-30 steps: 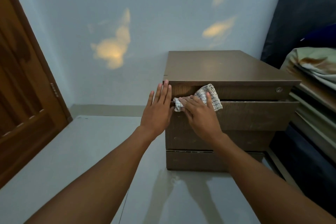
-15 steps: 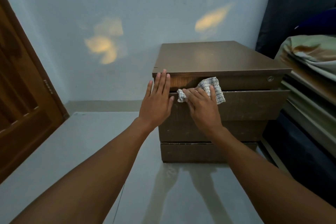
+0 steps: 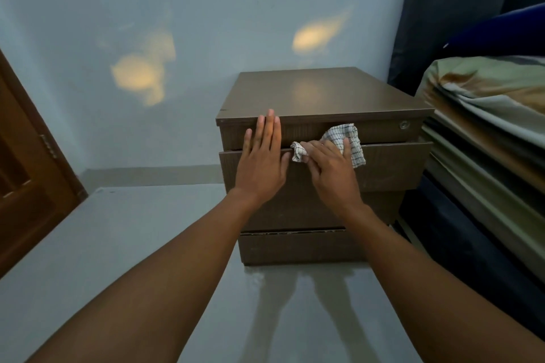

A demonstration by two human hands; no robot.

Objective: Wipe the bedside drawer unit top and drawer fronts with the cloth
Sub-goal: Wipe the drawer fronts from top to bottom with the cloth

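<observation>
Across the top drawer front [image 3: 383,130], now presses checked cloth [image 3: 343,138] further right with flat right hand [image 3: 330,169], steadies with spread left hand [image 3: 261,168], mid-wipe.

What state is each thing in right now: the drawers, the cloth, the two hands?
Top drawer, shut.
Second drawer, pulled out slightly.
Bottom drawer, shut.
Cloth, crumpled, lying across the line between the top and second drawers.
Left hand, flat, fingers straight, resting on the top drawer.
Right hand, pressing the cloth against the drawers.
</observation>
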